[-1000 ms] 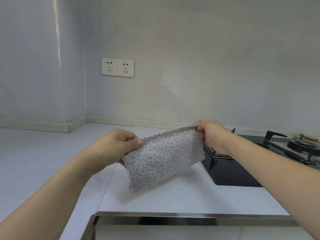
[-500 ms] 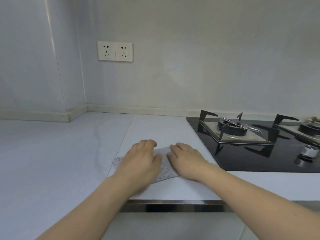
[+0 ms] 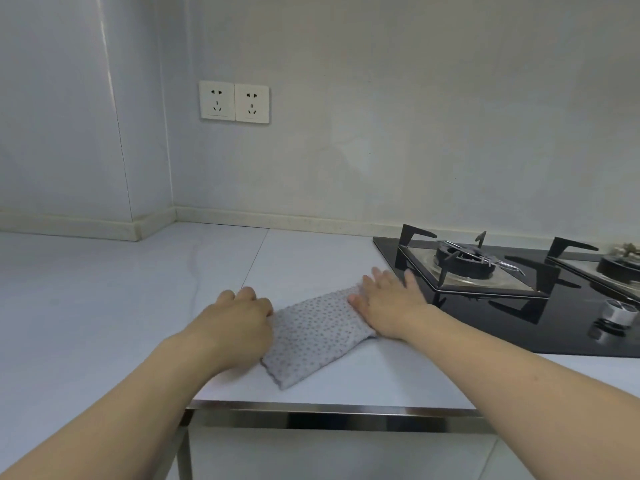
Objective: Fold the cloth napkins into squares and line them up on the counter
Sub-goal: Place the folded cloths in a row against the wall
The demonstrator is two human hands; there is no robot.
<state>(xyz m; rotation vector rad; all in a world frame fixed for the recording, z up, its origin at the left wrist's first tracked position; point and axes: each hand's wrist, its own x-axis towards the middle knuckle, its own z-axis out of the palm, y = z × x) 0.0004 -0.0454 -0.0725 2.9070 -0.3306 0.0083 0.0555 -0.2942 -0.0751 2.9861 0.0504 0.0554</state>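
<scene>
Smoothing a folded strip is the step in hand. One dotted grey napkin lies flat on the white tabletop, near its front edge and just left of the black gas hob, set at a slant. The right hand presses its far right end with fingers straight and spread. The left hand rests on its left end; its fingers look curled under, and whether they pinch the cloth I cannot tell. Since the napkin looks oblong, the next move probably calls for folding one end over the other, edges matched, then squaring it to the tabletop's front edge.
</scene>
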